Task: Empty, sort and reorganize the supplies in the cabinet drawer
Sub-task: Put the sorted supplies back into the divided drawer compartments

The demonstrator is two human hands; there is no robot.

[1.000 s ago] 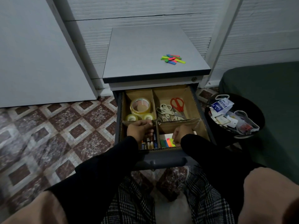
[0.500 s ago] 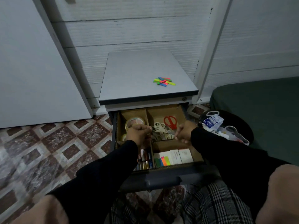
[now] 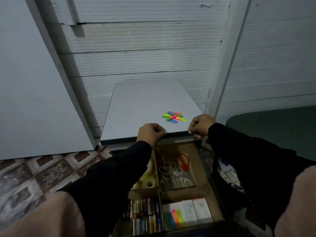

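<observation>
Left hand (image 3: 150,134), right hand (image 3: 201,126) both curled, nothing visibly held (fists over cabinet top (image 3: 145,103) edge); drawer (image 3: 203,190) open below.

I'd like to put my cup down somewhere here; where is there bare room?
The cabinet top is bare left of and behind the coloured tabs, beyond the left hand and right hand. The drawer is crowded: tape, scissors, batteries, notes.
</observation>
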